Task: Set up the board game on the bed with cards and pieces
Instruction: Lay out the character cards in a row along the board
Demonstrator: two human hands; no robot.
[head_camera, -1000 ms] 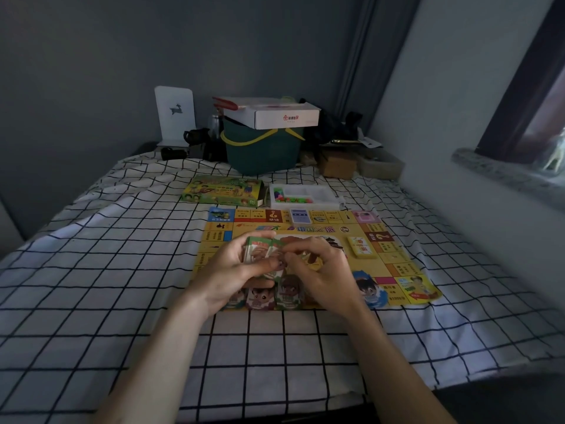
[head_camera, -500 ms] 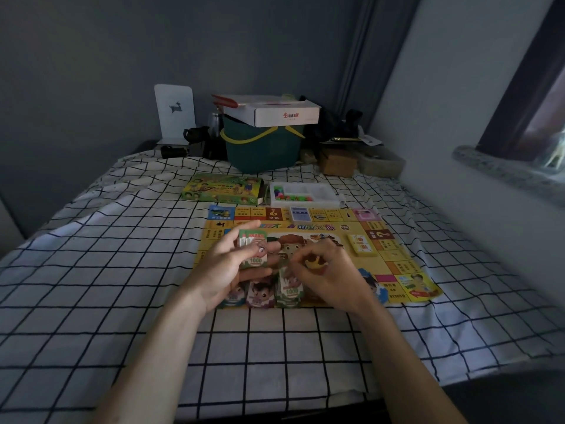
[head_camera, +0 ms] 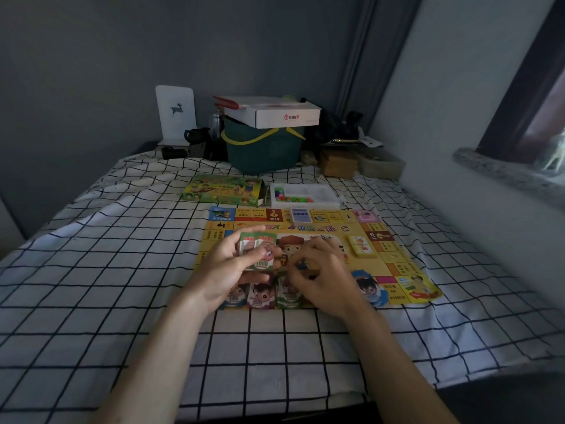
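Left hand (head_camera: 227, 267) grips a fanned stack of green play-money notes (head_camera: 259, 249), held just above the game board (head_camera: 367, 264) on the bed (head_camera: 91, 270). Right hand (head_camera: 321, 270), fingers curled, hovers over three note piles (head_camera: 263, 296) at board's near edge; can't tell if it pinches anything.

A yellow game board (head_camera: 367, 264) lies on the checked bed (head_camera: 91, 270). The left hand (head_camera: 227, 270) holds a small stack of green cards (head_camera: 258, 249) over the board. The right hand (head_camera: 324, 276) has curled fingers low over the board's near edge, where three card piles (head_camera: 263, 298) lie side by side.
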